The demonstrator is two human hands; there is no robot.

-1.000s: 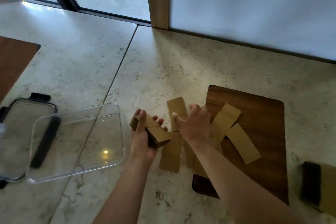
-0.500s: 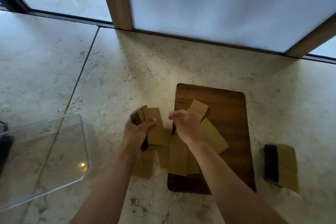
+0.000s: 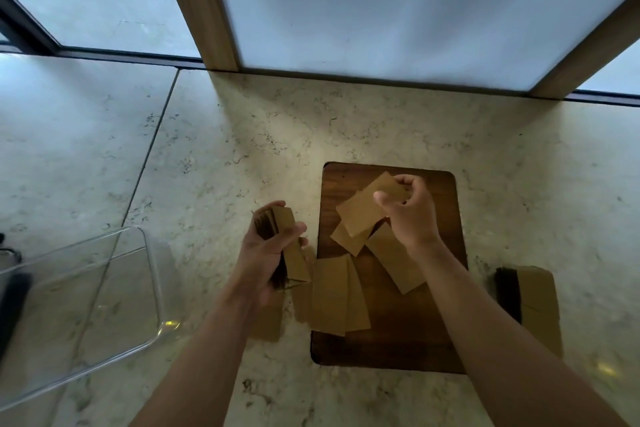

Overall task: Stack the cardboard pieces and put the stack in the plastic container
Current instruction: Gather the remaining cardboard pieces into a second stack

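Observation:
My left hand (image 3: 264,260) grips a stack of brown cardboard pieces (image 3: 290,246) on edge, just left of the dark wooden board (image 3: 419,333). My right hand (image 3: 412,215) pinches a single cardboard piece (image 3: 363,211), lifted above the board's far half. Several loose cardboard pieces (image 3: 337,295) lie flat on the board and over its left edge; another piece (image 3: 398,260) lies partly under my right wrist. The clear plastic container (image 3: 104,291) stands on the marble floor at the left, with no cardboard inside.
A second cardboard stack (image 3: 533,298) with a dark side lies on the floor right of the board. A dark object (image 3: 14,305) shows through the container at the far left. Wooden posts (image 3: 201,7) and a frosted panel rise behind.
My right hand has picked up one piece from the board and raised it toward the far side. The left hand keeps its stack. The camera has swung right, so the container has slid leftward.

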